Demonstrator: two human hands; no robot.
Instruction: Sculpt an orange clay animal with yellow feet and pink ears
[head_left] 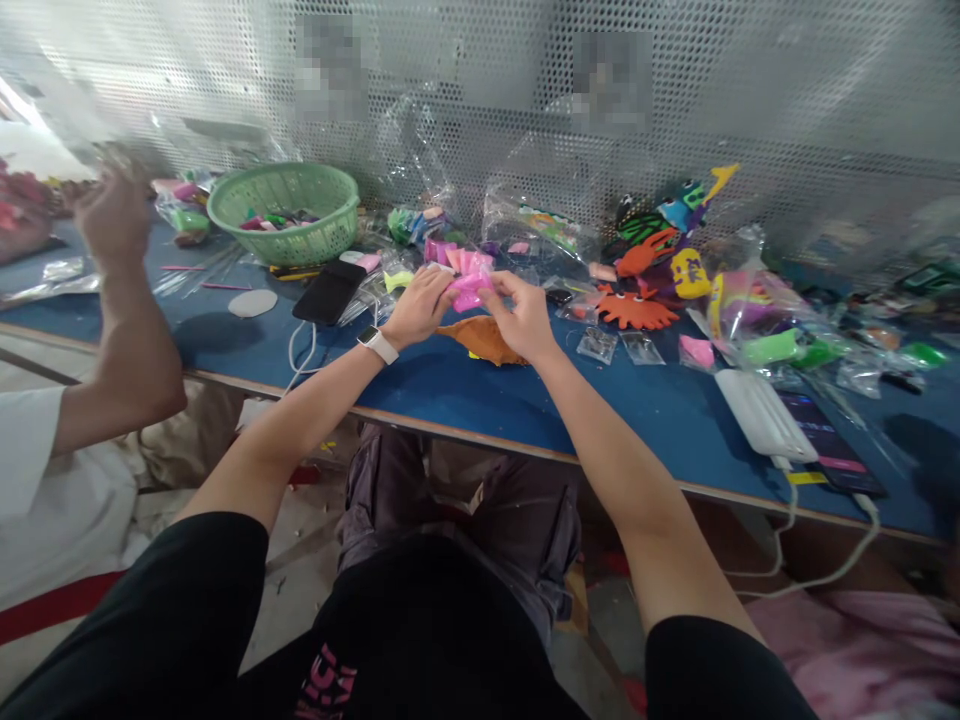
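Both my hands meet over the blue table around a bright pink packet (pixel 471 290), which looks like soft clay in clear plastic. My left hand (pixel 420 305), with a white-strapped watch on its wrist, pinches the packet's left side. On the right side, the fingers of my right hand (pixel 521 312) are closed on it too. Just below my hands lies a flat brown-orange piece (pixel 491 340) with a bit of yellow under its edge. An orange crab shape (pixel 637 308) with eyes rests to the right of my right hand.
A green basket (pixel 337 225) holding coloured packets stands at the back left, near a black phone (pixel 328 292). A white power bank (pixel 765 415) with cables sits by another phone (pixel 832 440) at right. At far left a co-worker's arm (pixel 124 310) leans on the table (pixel 450 400).
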